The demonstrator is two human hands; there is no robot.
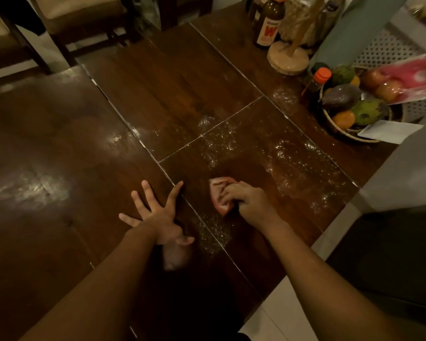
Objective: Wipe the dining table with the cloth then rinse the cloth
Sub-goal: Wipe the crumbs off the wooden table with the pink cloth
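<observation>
Both bare forearms reach forward. The left hand (155,215) lies palm down on the desk (59,143), fingers straight and spread wide. The right hand (246,200) has its fingers curled over a cloth (218,193).

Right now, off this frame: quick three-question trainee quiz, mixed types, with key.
1. True or false: the left hand rests on the table with fingers spread.
2. The right hand grips: A) the cloth B) a spoon C) a sponge.
3. What colour is the cap of the bottle beside the fruit basket?
Key: 1 true; 2 A; 3 orange.
</observation>
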